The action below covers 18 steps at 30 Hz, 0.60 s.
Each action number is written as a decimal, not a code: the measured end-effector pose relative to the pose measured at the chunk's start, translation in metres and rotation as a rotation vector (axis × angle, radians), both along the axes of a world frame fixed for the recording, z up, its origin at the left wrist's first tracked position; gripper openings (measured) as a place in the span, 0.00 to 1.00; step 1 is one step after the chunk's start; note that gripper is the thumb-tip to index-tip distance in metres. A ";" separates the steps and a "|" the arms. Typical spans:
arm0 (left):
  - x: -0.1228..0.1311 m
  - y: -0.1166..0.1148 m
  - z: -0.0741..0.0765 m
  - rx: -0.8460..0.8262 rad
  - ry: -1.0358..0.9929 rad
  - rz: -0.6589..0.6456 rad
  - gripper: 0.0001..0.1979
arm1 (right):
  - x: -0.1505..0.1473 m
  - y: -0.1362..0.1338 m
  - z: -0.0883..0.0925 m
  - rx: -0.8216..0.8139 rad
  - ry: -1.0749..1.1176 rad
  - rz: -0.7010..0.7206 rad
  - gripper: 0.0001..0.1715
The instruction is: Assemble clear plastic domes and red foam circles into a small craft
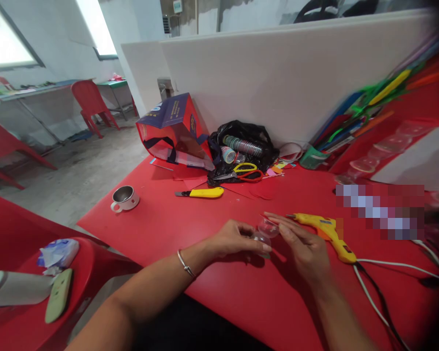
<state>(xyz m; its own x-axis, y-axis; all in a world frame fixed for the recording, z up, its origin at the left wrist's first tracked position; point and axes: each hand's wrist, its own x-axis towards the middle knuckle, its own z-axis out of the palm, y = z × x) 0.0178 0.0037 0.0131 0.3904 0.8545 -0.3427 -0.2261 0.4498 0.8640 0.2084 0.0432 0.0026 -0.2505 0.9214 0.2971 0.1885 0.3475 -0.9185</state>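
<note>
Above the red table, my left hand (237, 239) grips a small clear plastic piece (264, 239) with rounded, bulb-like parts, its thumb along the near side. My right hand (303, 243) meets the upper end of that piece, fingers extended along it and thumb against its side. A thin red edge shows by the right fingertips; what it belongs to is unclear. Just beyond the right hand lies a yellow glue gun (324, 226), nozzle pointing left. Farther back are a yellow utility knife (205, 193) with its blade out and scissors (245, 171) with yellow and red handles.
A metal cup (125, 197) stands near the table's left edge. Behind are a red-and-blue bag (175, 126), a black plastic bag (249, 134) holding tape rolls, and a green container (312, 158) of craft sticks. White cords (373, 292) trail at right. A red chair (98, 251) holds a bottle.
</note>
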 end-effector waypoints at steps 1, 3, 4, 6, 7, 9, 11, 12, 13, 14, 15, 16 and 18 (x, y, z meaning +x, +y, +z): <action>0.000 0.000 0.001 0.000 0.006 0.000 0.26 | 0.000 0.000 -0.001 -0.001 0.001 -0.002 0.16; 0.000 0.000 0.003 -0.002 0.013 0.001 0.26 | 0.001 0.001 -0.002 -0.006 -0.002 0.001 0.16; 0.000 0.000 0.003 -0.002 0.014 0.000 0.26 | 0.001 0.001 -0.002 -0.009 -0.004 0.003 0.15; 0.000 0.000 0.004 0.003 0.012 -0.002 0.26 | 0.000 0.001 -0.001 -0.009 -0.007 0.005 0.16; 0.000 0.000 0.004 0.006 0.010 -0.003 0.27 | 0.000 0.001 0.000 -0.008 -0.008 0.006 0.16; 0.000 0.000 0.004 0.005 0.015 -0.002 0.27 | 0.000 0.000 0.001 -0.007 -0.005 0.006 0.16; 0.000 0.000 0.004 -0.003 0.026 0.004 0.28 | 0.000 0.000 0.002 -0.007 -0.004 0.011 0.17; 0.000 -0.001 0.004 -0.005 0.029 0.005 0.28 | 0.000 0.000 0.002 -0.007 -0.005 0.011 0.16; 0.000 -0.001 0.004 -0.004 0.029 0.006 0.28 | 0.000 0.000 0.001 -0.006 -0.009 0.010 0.16; 0.000 -0.001 0.004 0.000 0.027 0.006 0.28 | 0.000 0.000 0.001 -0.005 -0.014 0.010 0.16; 0.000 -0.001 0.004 0.005 0.025 0.003 0.28 | 0.000 0.000 0.001 -0.001 -0.017 0.009 0.16; 0.000 -0.001 0.004 0.014 0.026 -0.001 0.28 | 0.000 0.000 0.001 0.007 -0.017 0.010 0.16; 0.000 -0.001 0.003 0.052 0.036 0.004 0.27 | 0.000 0.000 0.002 0.036 -0.012 0.017 0.16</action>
<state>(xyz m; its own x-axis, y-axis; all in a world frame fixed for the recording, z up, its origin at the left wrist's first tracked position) 0.0179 0.0029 0.0160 0.3752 0.8731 -0.3112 -0.1962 0.4029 0.8940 0.2086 0.0431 0.0044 -0.2698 0.9056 0.3272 0.1929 0.3837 -0.9031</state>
